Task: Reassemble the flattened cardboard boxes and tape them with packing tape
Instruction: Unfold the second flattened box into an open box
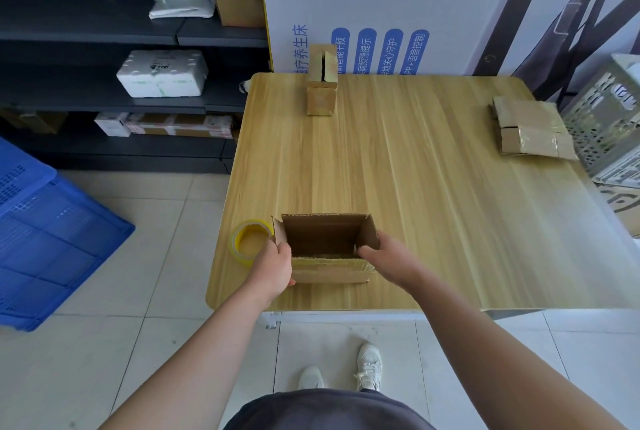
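I hold the open box (325,239) mouth up, its long axis running left to right. My left hand (273,265) is curled round its left wall and my right hand (384,256) grips its right wall, thumb inside. The tape roll (251,239) lies flat just left of the box, so I judge the left hand nearer for the pick-up. The flattened boxes (530,130) lie well beyond the box, to its right.

Your counter (415,170) is smooth pale wood-grain with a soft sheen. The open box (322,235) is matt brown corrugated cardboard. The tape roll (237,242) is glossy yellowish plastic; the flattened boxes (530,128) carry shiny tape strips.
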### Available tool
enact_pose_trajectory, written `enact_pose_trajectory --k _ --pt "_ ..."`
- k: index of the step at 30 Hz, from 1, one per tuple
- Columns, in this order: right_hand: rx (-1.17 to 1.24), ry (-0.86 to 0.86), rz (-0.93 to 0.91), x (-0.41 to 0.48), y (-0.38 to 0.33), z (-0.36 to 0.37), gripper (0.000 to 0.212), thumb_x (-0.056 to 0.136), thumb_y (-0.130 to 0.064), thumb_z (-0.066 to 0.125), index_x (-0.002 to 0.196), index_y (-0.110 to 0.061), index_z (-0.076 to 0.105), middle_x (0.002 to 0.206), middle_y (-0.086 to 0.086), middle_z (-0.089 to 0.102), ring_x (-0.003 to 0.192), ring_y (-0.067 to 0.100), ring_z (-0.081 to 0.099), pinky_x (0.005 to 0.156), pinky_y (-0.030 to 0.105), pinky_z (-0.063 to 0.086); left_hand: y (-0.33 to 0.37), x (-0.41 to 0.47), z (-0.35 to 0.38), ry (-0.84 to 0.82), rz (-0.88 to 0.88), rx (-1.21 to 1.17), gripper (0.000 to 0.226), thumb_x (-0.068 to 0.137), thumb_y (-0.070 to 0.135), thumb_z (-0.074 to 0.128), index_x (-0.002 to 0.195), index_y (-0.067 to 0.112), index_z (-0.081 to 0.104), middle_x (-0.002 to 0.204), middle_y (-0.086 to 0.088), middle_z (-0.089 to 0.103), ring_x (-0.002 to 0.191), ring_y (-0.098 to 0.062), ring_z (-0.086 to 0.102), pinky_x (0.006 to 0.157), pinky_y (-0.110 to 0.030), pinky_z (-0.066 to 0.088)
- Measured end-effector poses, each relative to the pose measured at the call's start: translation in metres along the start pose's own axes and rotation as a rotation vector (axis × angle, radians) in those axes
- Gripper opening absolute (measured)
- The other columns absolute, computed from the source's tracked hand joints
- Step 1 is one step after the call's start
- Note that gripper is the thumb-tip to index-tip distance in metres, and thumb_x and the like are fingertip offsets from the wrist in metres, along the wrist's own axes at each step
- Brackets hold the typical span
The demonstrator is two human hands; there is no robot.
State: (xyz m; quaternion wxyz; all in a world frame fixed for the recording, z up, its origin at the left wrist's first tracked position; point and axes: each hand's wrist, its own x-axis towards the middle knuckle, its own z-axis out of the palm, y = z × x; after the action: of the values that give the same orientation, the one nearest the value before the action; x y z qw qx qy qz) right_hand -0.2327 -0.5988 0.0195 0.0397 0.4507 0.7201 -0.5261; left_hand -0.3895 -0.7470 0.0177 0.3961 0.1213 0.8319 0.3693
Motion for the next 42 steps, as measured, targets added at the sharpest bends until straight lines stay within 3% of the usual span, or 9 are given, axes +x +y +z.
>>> enact_pose_trajectory --k 4,7,10,19,23,27,31,36,42 --pt "-0.03 0.145 0.037 0.003 -0.001 0.005 0.033 0.088 -0.031 0.053 0.116 -0.013 0.053 0.115 0.008 0.049 0.079 0.015 0.054 0.058 0.025 0.04 -0.004 -0.002 0.004 0.231 0.195 0.078 0.039 0.101 0.024 0.036 0.137 0.025 0.021 0.124 -0.005 0.04 0.07 -0.026 0.061 0.053 -0.035 0.049" --pt "-0.079 0.216 0.041 0.004 -0.002 0.007 0.036 0.085 -0.035 0.055 0.112 -0.013 0.05 0.113 0.007 0.048 0.076 0.014 0.053 0.057 0.027 0.039 -0.007 -0.001 0.001 0.344 0.385 0.307 0.026 0.098 0.015 0.042 0.12 0.027 0.034 0.122 -0.003 0.035 0.052 -0.016 0.052 0.042 -0.026 0.029" --pt "-0.035 0.245 0.039 0.003 -0.001 0.011 0.028 0.083 -0.034 0.057 0.102 -0.014 0.05 0.096 0.01 0.06 0.068 0.019 0.054 0.054 0.029 0.041 -0.004 0.003 0.0 0.274 0.531 0.382 0.033 0.094 0.002 0.043 0.109 0.031 0.052 0.113 0.0 0.035 0.061 -0.008 0.051 0.046 -0.016 0.032" --pt "-0.1 0.215 -0.02 -0.001 0.014 0.001 0.036 0.079 -0.04 0.068 0.11 -0.026 0.054 0.085 -0.001 0.067 0.069 0.017 0.066 0.061 0.034 0.056 -0.001 0.014 -0.006 -0.079 0.269 0.249 0.074 0.089 0.019 0.062 0.143 0.046 0.019 0.139 -0.004 0.024 0.084 -0.011 0.051 0.056 -0.011 0.035" --pt "-0.091 0.222 -0.033 0.0 0.022 0.006 0.061 0.076 -0.041 0.075 0.129 -0.027 0.047 0.09 -0.01 0.053 0.075 0.005 0.057 0.053 0.018 0.039 -0.009 0.015 -0.003 -0.148 0.262 0.278 0.092 0.081 0.018 0.072 0.144 0.049 0.011 0.143 -0.004 0.022 0.093 -0.012 0.047 0.056 -0.007 0.033" --pt "-0.156 0.265 -0.109 -0.001 0.028 0.014 0.05 0.076 -0.044 0.075 0.114 -0.035 0.042 0.091 -0.014 0.052 0.07 0.004 0.056 0.051 0.018 0.038 -0.016 0.016 0.001 -0.148 0.281 0.285 0.096 0.08 0.017 0.073 0.146 0.047 0.009 0.144 -0.003 0.019 0.095 -0.012 0.047 0.058 -0.009 0.038" --pt "-0.233 0.276 -0.194 0.001 0.033 0.017 0.042 0.076 -0.049 0.073 0.111 -0.041 0.052 0.091 -0.017 0.056 0.063 0.002 0.054 0.052 0.021 0.039 -0.022 0.018 0.003 -0.132 0.312 0.25 0.097 0.08 0.016 0.073 0.144 0.052 0.009 0.143 -0.002 0.02 0.104 -0.01 0.041 0.072 -0.012 0.037" --pt "-0.161 0.2 -0.214 0.007 0.042 0.014 0.048 0.08 -0.044 0.074 0.125 -0.034 0.06 0.09 -0.018 0.058 0.086 -0.003 0.054 0.068 0.008 0.036 -0.025 0.017 0.007 -0.171 0.393 0.155 0.102 0.079 0.015 0.073 0.139 0.064 0.006 0.129 0.001 0.031 0.103 -0.011 0.041 0.094 -0.026 0.041" --pt "-0.073 0.18 -0.19 0.012 0.046 0.012 0.04 0.087 -0.027 0.069 0.127 -0.024 0.062 0.09 -0.012 0.063 0.084 -0.006 0.054 0.07 0.004 0.034 -0.035 0.018 0.002 -0.086 0.396 -0.08 0.106 0.073 0.017 0.083 0.141 0.056 0.012 0.115 0.014 0.048 0.084 -0.007 0.059 0.07 -0.015 0.051"
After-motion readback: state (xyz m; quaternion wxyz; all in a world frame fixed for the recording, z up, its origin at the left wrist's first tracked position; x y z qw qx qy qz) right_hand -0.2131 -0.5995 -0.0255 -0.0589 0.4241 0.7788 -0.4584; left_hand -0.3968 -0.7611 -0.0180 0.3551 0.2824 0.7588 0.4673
